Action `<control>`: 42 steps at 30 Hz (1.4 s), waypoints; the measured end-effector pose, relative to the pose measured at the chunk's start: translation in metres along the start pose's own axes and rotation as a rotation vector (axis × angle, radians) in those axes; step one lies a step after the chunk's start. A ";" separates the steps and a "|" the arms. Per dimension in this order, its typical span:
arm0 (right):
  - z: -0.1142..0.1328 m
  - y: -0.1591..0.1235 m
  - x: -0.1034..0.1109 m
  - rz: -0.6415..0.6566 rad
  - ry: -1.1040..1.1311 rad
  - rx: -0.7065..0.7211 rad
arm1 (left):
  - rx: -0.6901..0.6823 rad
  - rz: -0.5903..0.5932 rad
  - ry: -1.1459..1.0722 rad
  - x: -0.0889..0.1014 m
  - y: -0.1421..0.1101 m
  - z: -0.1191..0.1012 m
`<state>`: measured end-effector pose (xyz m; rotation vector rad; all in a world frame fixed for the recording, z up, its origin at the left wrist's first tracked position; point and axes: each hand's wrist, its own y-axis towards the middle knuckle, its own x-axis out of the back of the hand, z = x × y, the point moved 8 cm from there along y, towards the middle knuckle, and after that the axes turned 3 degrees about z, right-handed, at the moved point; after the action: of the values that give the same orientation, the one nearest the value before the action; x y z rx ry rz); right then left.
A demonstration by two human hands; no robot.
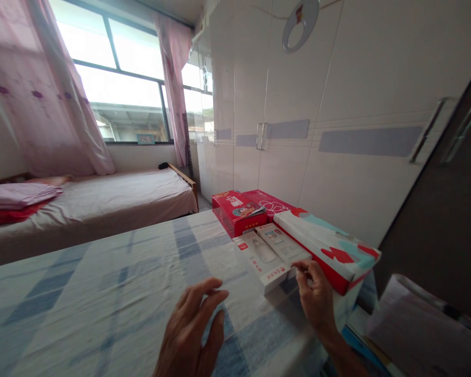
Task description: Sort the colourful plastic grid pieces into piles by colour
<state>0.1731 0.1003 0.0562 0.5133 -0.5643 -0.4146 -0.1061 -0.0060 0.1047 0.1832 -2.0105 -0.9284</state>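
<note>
My left hand (194, 327) hovers low over the blue-and-white checked bedsheet (102, 293), fingers stretched out and slightly apart, holding nothing. My right hand (316, 298) rests at the near end of a small white box (284, 243), its fingertips pinched on that box's corner. A second white box (261, 256) with red trim lies right beside it. Behind them sit a red box (237, 212) and a long white, red and teal box (329, 243).
A second bed (102, 201) with pink bedding stands under the window (118, 78) with pink curtains. White wardrobe doors (298, 104) line the right wall. A dark panel (447, 220) and loose papers (416, 324) lie at the right edge.
</note>
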 end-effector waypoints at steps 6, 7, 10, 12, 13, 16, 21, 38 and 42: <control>0.020 0.044 -0.028 0.272 -0.414 0.349 | -0.052 0.193 0.118 -0.071 -0.014 0.036; 0.014 0.046 -0.036 0.330 -0.471 0.348 | -0.055 0.214 0.122 -0.077 -0.018 0.039; -0.005 0.044 -0.049 0.435 -0.571 0.355 | -0.045 0.262 0.110 -0.083 -0.024 0.042; -0.012 0.040 -0.050 0.441 -0.598 0.373 | -0.035 0.281 0.094 -0.083 -0.023 0.042; -0.013 0.038 -0.050 0.430 -0.607 0.381 | -0.027 0.288 0.090 -0.083 -0.023 0.042; -0.011 0.036 -0.048 0.399 -0.621 0.407 | -0.005 0.308 0.084 -0.084 -0.021 0.043; -0.005 0.038 -0.045 0.339 -0.616 0.417 | 0.025 0.350 0.056 -0.086 -0.022 0.044; 0.035 -0.031 -0.056 0.008 -0.474 0.518 | 0.151 0.433 -0.028 -0.089 -0.020 0.044; 0.026 -0.027 -0.054 0.001 -0.527 0.418 | 0.158 0.435 -0.032 -0.089 -0.020 0.044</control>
<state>0.1095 0.0972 0.0385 0.8103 -1.1739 -0.4339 -0.0917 0.0443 0.0177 -0.1796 -2.0405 -0.5012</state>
